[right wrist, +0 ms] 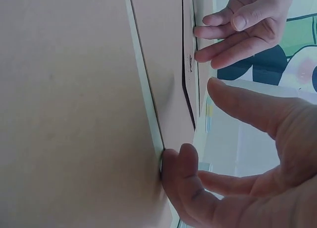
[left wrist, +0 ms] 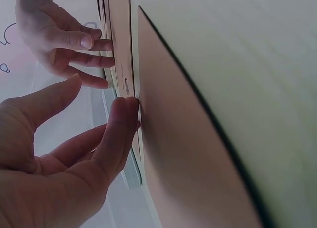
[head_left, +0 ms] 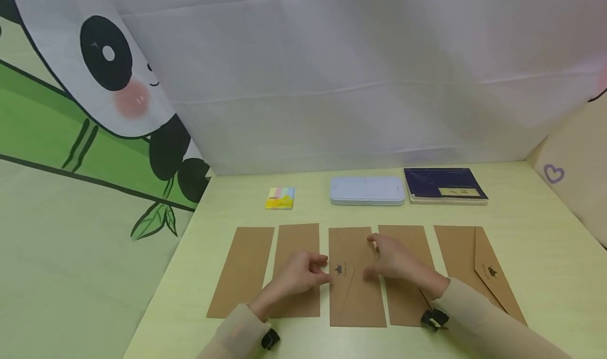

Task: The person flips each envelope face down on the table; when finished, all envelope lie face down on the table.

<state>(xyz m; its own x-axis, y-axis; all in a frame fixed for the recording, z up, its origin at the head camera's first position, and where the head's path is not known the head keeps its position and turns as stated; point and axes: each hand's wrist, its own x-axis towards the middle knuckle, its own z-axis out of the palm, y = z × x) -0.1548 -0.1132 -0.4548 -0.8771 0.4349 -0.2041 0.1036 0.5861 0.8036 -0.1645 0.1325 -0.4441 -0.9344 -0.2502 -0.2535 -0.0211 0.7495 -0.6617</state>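
Observation:
Several brown kraft envelopes lie in a row on the table. The middle envelope [head_left: 351, 306] has a pointed flap and a small dark crown print. At its left edge is my left hand [head_left: 300, 273], fingertips down by the gap beside the second envelope from the left [head_left: 299, 238]. My right hand [head_left: 395, 259] reaches over the fourth envelope [head_left: 410, 306], its fingers and thumb at the middle envelope's right edge. Thumb and fingers stand well apart on both hands in the wrist views, and neither hand grips anything.
A plain envelope [head_left: 246, 264] lies at far left, and one with its flap sideways [head_left: 457, 248] at far right. Behind the row are a sticky-note pack [head_left: 280, 198], a pale blue case [head_left: 367, 190] and a dark blue notebook [head_left: 443, 182]. A white cloth [head_left: 332, 85] hangs behind.

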